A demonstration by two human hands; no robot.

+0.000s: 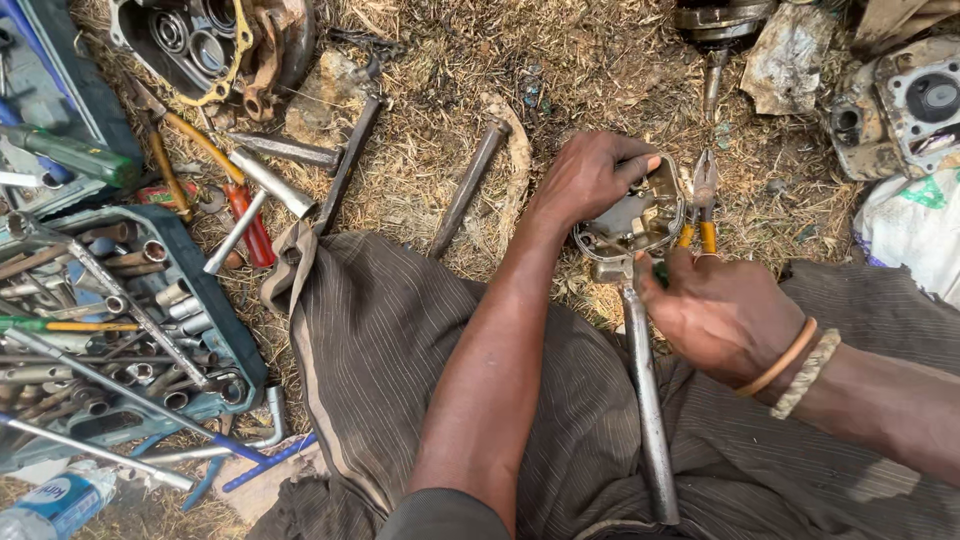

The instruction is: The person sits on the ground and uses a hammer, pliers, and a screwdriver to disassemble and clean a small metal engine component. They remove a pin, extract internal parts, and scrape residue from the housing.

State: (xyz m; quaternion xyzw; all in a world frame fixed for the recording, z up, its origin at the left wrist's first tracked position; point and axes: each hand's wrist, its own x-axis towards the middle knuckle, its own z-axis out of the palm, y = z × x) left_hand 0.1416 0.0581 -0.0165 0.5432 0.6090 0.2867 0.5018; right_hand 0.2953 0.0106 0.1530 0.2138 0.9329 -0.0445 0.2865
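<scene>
**Both hands clamp an engine cover over the lap**

Clenched around the metal engine cover (632, 222) at centre frame, the left hand (590, 178) steadies it, seemingly against turning force. Right hand (715, 312) grasps a long socket wrench (645, 400) running toward the lower edge. Yellow-handled pliers (703, 200) lie just beyond; the wrench tip is hidden beneath the cover.

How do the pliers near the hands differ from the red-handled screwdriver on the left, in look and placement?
The pliers have yellow grips and lie just past the metal cover that the left hand holds; the screwdriver has a red handle and lies far off beside the tool tray. The pliers have two handles and a hinged head; the screwdriver has one handle. Neither hand touches either tool, and both lie on dry grass.
</scene>
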